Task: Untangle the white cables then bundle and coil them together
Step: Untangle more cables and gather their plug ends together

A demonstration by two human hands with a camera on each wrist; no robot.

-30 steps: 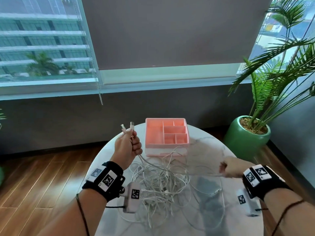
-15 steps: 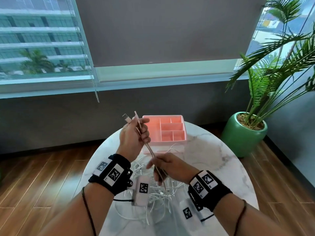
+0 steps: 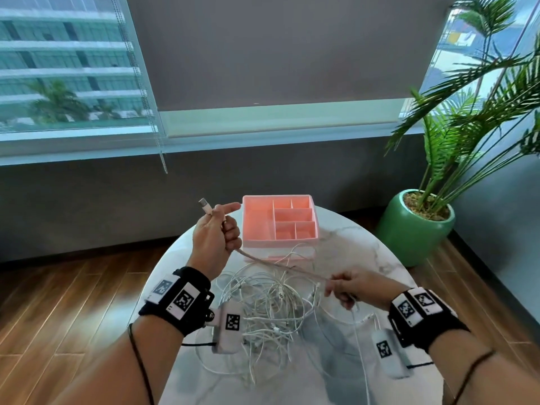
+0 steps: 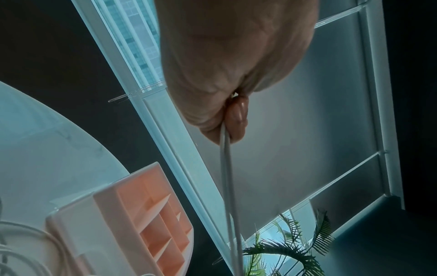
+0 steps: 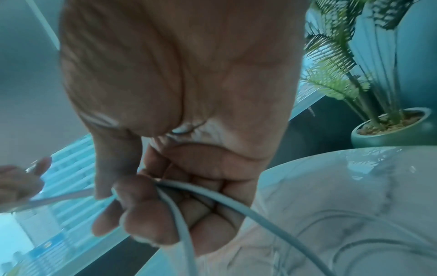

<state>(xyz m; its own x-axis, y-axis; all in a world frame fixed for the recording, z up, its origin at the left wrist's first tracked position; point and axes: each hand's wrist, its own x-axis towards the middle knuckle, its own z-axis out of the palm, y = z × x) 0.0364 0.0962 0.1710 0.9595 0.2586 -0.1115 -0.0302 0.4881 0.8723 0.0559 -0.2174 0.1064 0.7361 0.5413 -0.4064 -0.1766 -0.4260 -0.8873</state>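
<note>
Left hand (image 3: 214,238): grips white cables (image 3: 280,268) near plug. Right hand (image 3: 355,289): pinches same strands. Tangle between hands, on counter (image 3: 365,252).

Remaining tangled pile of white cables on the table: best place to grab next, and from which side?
Judging by the tangled pile, take one of the loose outer loops at its near edge, coming from above on the person's side. Those strands lie apart from the dense knot, so a pinch should catch only one. The left hand and right hand both hold the stretched cable.
</note>
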